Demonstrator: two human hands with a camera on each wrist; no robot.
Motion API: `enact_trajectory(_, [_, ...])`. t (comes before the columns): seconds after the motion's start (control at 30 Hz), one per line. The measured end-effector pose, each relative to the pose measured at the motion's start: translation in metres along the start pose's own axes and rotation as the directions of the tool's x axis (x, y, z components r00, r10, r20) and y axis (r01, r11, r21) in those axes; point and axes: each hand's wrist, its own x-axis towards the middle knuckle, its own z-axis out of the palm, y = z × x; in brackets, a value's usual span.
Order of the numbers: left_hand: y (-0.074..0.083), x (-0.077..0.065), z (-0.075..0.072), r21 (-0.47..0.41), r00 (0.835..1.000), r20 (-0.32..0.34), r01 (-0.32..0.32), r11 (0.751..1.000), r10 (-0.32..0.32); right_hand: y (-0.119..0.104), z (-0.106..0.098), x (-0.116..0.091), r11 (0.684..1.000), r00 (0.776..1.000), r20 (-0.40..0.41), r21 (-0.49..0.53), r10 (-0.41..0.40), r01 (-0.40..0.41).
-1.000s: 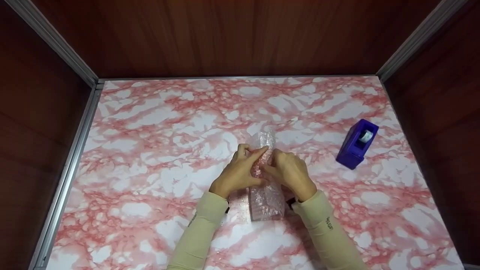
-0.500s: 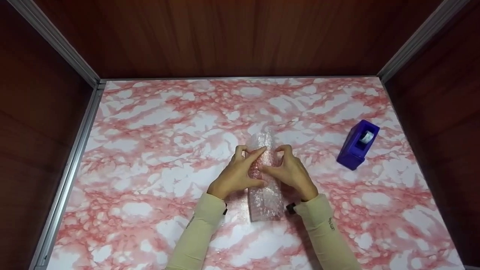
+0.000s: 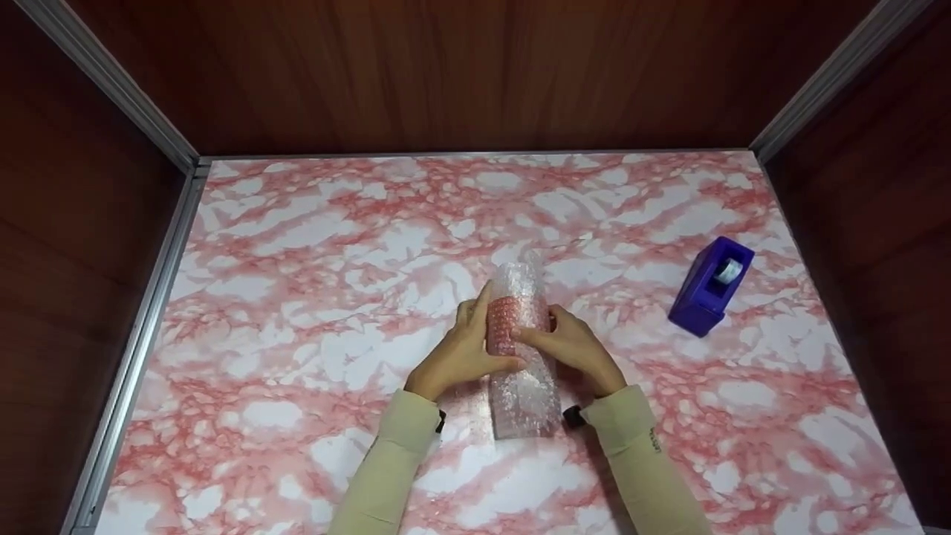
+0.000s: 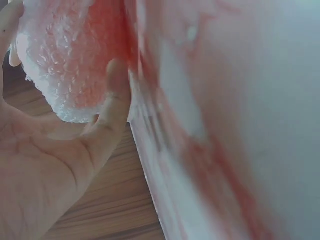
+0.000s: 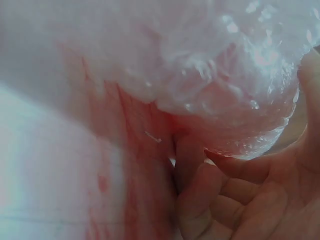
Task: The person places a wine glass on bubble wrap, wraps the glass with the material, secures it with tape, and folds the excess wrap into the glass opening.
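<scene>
A bubble-wrapped bundle, long and rounded, lies lengthwise on the table in the head view, with a red patch showing through the clear film. My left hand grips its left side, thumb on top and fingers along the edge. From the right, my right hand holds it with the thumb on top and the other fingers curled low at the side. The left wrist view has the bubble wrap between thumb and fingers. In the right wrist view, bent fingers tuck under the wrap's lower edge.
A purple tape dispenser with a roll of tape stands to the right on the red-and-white marbled table. Dark wood panels with metal framing enclose the back and both sides.
My right hand has opened out from the wrap's top and come down onto its right side. The left index finger has shifted from the top to the left edge, uncovering the red patch.
</scene>
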Motion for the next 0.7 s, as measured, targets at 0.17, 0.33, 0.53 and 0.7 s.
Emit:
enact_trajectory(0.17, [-0.006, 0.0, -0.002, -0.146, 0.997, 0.063, 0.053, 0.988, -0.044, 0.003, 0.001, 0.001, 0.998, 1.0, 0.008, 0.056, 0.011, -0.011])
enact_trajectory(0.33, [-0.012, 0.003, -0.004, -0.364, 0.992, 0.104, 0.103, 0.926, -0.07, 0.003, 0.0, 0.001, 0.999, 1.0, 0.016, 0.044, -0.002, 0.002])
enact_trajectory(0.53, [-0.015, 0.005, -0.003, -0.495, 0.991, 0.115, 0.115, 0.861, -0.066, 0.003, 0.0, 0.001, 0.999, 1.0, 0.017, 0.043, -0.014, 0.014])
enact_trajectory(0.7, [-0.015, 0.008, -0.003, -0.501, 0.987, 0.105, 0.16, 0.851, -0.123, 0.003, 0.001, 0.001, 0.998, 0.999, 0.013, 0.043, -0.036, 0.035])
